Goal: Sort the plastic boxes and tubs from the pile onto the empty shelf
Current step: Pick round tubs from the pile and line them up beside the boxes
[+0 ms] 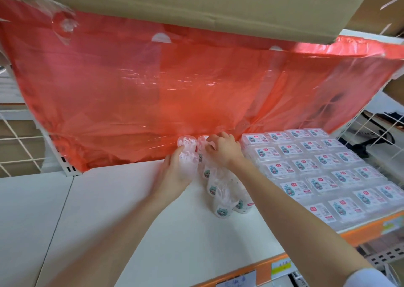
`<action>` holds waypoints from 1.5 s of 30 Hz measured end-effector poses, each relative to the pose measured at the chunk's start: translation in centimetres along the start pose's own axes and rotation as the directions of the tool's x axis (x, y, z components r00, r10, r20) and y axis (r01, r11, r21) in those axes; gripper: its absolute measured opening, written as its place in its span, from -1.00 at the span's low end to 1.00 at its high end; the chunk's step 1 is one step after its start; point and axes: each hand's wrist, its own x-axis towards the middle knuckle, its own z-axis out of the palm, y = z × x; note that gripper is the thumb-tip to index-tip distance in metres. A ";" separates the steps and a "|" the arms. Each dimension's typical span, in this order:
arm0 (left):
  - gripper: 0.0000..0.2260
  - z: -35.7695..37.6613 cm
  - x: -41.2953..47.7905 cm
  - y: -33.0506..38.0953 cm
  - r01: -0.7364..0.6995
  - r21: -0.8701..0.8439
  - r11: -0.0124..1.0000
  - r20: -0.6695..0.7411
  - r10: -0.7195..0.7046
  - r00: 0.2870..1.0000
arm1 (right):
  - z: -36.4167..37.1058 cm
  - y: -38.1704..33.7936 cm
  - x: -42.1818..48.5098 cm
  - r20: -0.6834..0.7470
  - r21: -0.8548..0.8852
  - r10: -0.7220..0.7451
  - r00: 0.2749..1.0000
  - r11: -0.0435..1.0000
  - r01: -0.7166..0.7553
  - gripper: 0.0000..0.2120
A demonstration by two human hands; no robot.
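I take the row of tubs [220, 190] as my landmark; it stands on the white shelf [109, 210] and runs from near the front edge towards the back. The tubs are clear, with white content and small printed labels.

My left hand [175, 173] is just left of the far end of this row. It grips one clear tub [187, 153]: the fingers go around its side from the left and the thumb lies on the near side. This tub is upright and very close to the row, but I cannot tell whether its bottom touches the shelf or whether it touches its neighbour.

My right hand [220, 150] is at the far end of the row, from the right side. Its fingers are bent over the top of the rearmost tub [202, 142] and hold it from above.

Right of the row, just beside it, the flat boxes [323, 173] lie in a neat grid with their labels up, and they fill the shelf to its right end. Behind the row hangs a red plastic sheet [153, 90], which covers the back of the shelf. Above the row, over the sheet, is the underside of a cardboard box [196, 2]. In front of the row the shelf has an orange front edge [360, 232] with paper tags. Far left of the row I see a white wire grid [17, 146].
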 end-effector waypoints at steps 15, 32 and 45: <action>-0.18 0.4 0.1 0.1 0.013 -0.166 0.986 -0.019 -0.016 1.000 | -1.4 -2.9 -1.4 0.187 -0.016 -0.410 0.893 0.907 0.420 -0.59; -0.45 -2.1 -4.1 -1.3 -0.033 0.582 0.813 0.076 -0.015 0.997 | -0.8 -2.9 -1.8 0.137 -0.139 -0.341 0.930 0.923 0.359 -0.59; -0.43 -5.8 -8.2 0.3 0.078 0.718 0.692 0.011 -0.124 0.992 | -0.9 -5.5 -3.3 0.024 -0.268 -0.381 0.924 0.888 0.373 -0.60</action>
